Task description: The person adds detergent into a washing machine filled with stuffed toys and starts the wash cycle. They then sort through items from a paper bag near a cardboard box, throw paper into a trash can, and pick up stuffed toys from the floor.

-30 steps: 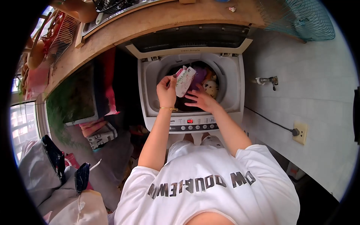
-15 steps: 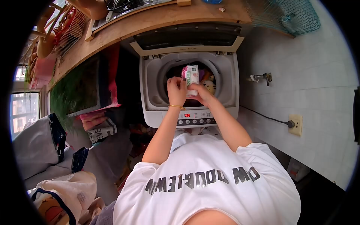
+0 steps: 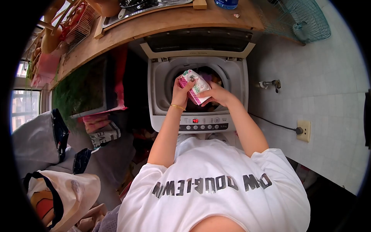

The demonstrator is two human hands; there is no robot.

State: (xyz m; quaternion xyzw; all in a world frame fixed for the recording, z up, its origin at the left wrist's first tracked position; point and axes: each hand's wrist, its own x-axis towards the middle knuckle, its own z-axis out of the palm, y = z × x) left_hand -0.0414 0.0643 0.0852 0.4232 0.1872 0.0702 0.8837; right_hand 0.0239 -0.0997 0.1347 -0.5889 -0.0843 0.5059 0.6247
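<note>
Over the drum of an open top-loading washing machine, both hands hold a white and pink packet with green lettering. My left hand grips its left side, thumb across the front. On the right lower side, the fingers and thumb of my right hand close round it. The packet is tilted, with its pink striped side showing; its contents are hidden. Clothes lie partly visible inside the drum behind it. The control panel shows a red 40.
A wooden counter runs behind the raised lid, bearing a blue bottle and a teal wire basket. A tap and a plugged-in cable are on the right wall. Fabric items lie at left.
The packet has turned from upright to tilted, showing more of its pink side. My left hand has shifted round its left side, and my right hand has moved slightly right.
</note>
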